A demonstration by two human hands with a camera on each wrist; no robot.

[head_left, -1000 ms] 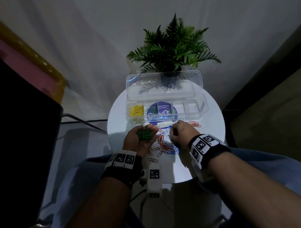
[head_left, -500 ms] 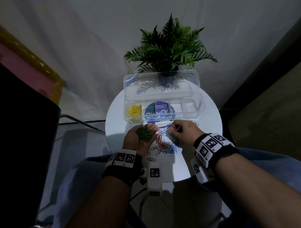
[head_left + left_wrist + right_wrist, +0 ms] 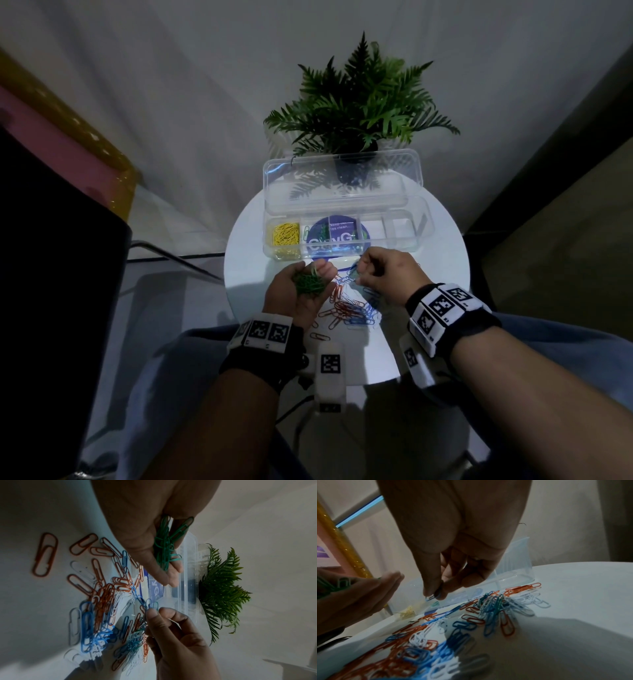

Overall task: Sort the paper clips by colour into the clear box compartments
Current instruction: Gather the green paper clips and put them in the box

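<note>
My left hand [image 3: 318, 274] lies palm up just in front of the clear box [image 3: 394, 245], cupping a bunch of green paper clips [image 3: 309, 283] [image 3: 164, 545]. Beside it, my right hand [image 3: 358, 274] [image 3: 436, 594] pinches a paper clip [image 3: 150, 605] between thumb and forefinger above the loose pile; its colour looks blue-green in the dim light. The pile of orange, blue and white clips [image 3: 349, 308] [image 3: 471, 622] lies on the white round table [image 3: 431, 281]. Yellow clips [image 3: 283, 234] fill the box's leftmost compartment, and a few green clips [image 3: 322, 233] lie in the one beside it.
The box lid [image 3: 342, 185] stands open behind the compartments, with a potted fern [image 3: 359, 102] right behind it. The compartments to the right hold no clips. A stray orange clip [image 3: 320, 336] lies near the table's front edge. A dark chair [image 3: 51, 274] stands to the left.
My right hand has lifted off the pile and turned toward the left hand, now pinching a clip. The left hand has kept its place with the green clips.
</note>
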